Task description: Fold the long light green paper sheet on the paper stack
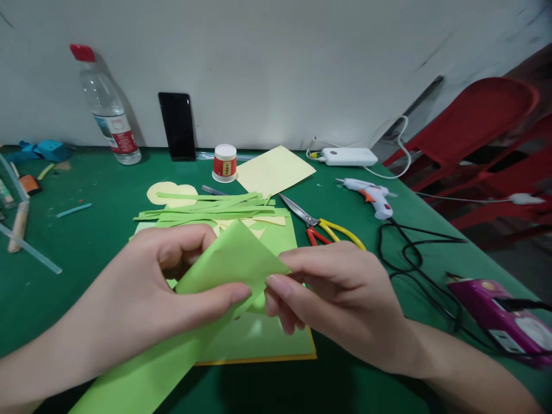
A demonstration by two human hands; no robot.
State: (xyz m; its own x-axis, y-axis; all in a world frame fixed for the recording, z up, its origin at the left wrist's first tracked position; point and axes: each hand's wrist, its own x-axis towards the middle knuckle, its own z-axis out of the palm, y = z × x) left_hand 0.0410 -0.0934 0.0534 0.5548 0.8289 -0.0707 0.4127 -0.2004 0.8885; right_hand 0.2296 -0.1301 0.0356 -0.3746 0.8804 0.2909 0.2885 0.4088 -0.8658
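A sheet of light green paper (233, 259), folded over at its upper end, is held up between both hands above the table. My left hand (159, 282) is closed around it, thumb pressed flat on the front and fingers mostly behind. At the fold's right corner, my right hand (340, 299) pinches the paper between thumb and index finger. The long lower part of the sheet slants down to the bottom left. Under the hands lies a stack of green paper (263, 342) with a yellow edge. Several cut green strips (207, 213) rest on its far side.
Scissors (310, 221) lie just beyond my right hand. Further right are a glue gun (371, 192), black cable (409, 253) and a purple device (500, 313). A bottle (110, 112), phone (177, 126), paper cup (225, 164) and pale yellow sheet (278, 169) stand or lie near the wall.
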